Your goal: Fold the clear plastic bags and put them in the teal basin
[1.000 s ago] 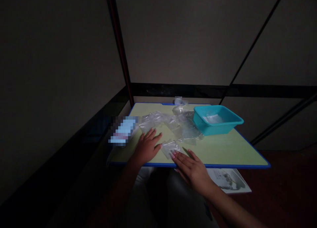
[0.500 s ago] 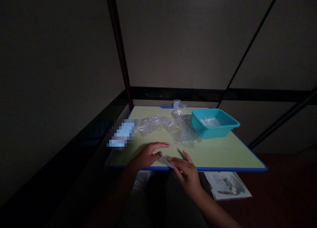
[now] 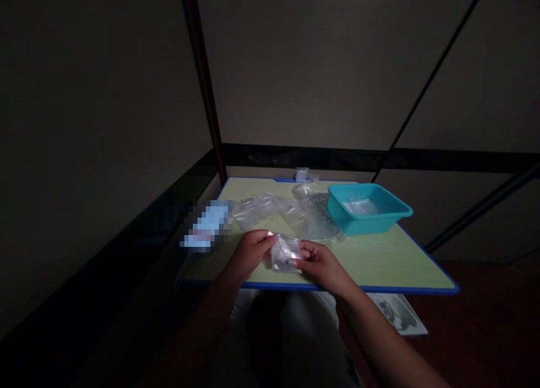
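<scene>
Blue edging bounded the pale table. The left hand pinched the left side of a plastic packet, held up near the table's front edge: clear, crinkled, shiny, its broad face turned upward. Its outline was nearly square, so which axis was longer could not be told. Loose clear plastic lay behind it. The right hand gripped its right side between thumb and fingers. Farther right, open room stretched before the teal tub.

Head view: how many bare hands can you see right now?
2: the left hand grips the small clear plastic piece at its left side, the right hand at its right. Some fingers are hidden.
</scene>
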The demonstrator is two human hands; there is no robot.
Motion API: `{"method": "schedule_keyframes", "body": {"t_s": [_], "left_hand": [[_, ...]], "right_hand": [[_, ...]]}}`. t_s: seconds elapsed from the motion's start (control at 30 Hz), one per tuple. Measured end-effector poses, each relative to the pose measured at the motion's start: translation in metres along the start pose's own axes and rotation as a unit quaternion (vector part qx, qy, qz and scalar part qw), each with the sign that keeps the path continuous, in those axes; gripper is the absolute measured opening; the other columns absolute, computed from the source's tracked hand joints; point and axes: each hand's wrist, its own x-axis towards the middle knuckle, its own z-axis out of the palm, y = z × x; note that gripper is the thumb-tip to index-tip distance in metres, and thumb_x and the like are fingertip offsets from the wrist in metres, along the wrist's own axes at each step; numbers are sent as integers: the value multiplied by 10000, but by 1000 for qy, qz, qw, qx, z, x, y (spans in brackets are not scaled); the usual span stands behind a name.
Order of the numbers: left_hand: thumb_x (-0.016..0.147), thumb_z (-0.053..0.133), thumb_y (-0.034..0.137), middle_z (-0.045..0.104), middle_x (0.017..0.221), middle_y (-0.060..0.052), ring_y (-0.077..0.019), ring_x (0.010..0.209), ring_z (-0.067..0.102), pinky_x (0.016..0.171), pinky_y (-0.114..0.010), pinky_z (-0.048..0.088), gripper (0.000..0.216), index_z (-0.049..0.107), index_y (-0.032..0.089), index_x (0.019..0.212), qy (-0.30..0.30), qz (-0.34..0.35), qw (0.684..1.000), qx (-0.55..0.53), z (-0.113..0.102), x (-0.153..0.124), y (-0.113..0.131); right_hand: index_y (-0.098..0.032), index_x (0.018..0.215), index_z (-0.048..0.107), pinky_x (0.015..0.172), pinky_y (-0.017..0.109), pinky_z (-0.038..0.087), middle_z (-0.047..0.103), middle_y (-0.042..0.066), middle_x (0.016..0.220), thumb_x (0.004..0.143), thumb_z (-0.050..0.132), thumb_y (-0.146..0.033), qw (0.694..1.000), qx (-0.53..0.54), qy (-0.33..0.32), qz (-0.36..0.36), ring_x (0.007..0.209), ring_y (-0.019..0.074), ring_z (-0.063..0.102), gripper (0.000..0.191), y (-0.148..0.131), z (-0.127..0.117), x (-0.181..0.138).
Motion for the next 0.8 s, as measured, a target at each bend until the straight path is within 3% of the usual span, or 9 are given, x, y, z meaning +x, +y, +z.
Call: {"method": "schedule_keyframes", "body": {"t_s": [0.2, 0.3, 0.4, 0.6, 0.7, 0.8], "left_hand": [[702, 636, 567, 596, 639, -4, -136, 571, 569, 515, -235, 454, 437, 625, 140, 797, 12, -82, 994, -77, 1, -9, 8], [697, 589, 646, 651, 680, -63, -174, 595, 614, 534, -281, 482, 548, 652, 115, 820, -43, -155, 979, -125, -3, -9, 13], [685, 680, 526, 678, 736, -89, -201, 644, 639, 608, -343, 511, 431, 661, 112, 805, -122, -194, 959, -170, -10, -7, 14], [655, 764, 305, 683, 807, -110, -224, 738, 662, 748, -437, 518, 342, 649, 93, 897, -193, -216, 936, -199, -17, -10, 6], [645, 760, 311, 669, 794, -100, -200, 711, 648, 725, -393, 527, 348, 651, 79, 880, -174, -190, 953, -157, -11, -12, 6], [624, 758, 336, 632, 739, -47, -162, 638, 616, 640, -346, 533, 321, 623, 110, 808, -106, -152, 975, -119, -4, -10, 10]], "right_hand": [[-167, 736, 548, 560, 216, 344, 544, -37, 646, 666, 737, -379, 1000, -23, -9, 13, 579, 93, 470, 293, 0, -4, -10], [-170, 757, 533, 545, 204, 317, 506, -56, 628, 687, 723, -360, 997, -51, -55, 26, 564, 80, 442, 278, -10, -11, -11], [-172, 863, 545, 565, 203, 325, 507, -57, 661, 717, 701, -326, 991, -83, -98, 26, 594, 84, 448, 263, -22, -20, -10], [-176, 965, 525, 582, 219, 350, 518, -62, 646, 724, 694, -341, 988, -99, -118, 24, 588, 99, 463, 338, -35, -26, 0], [-172, 968, 515, 574, 219, 344, 525, -57, 653, 736, 680, -346, 988, -98, -119, 20, 590, 98, 463, 333, -32, -22, 3], [-177, 964, 516, 561, 217, 332, 527, -52, 671, 741, 672, -341, 989, -114, -91, 6, 599, 100, 461, 318, -26, -20, 5]]}}
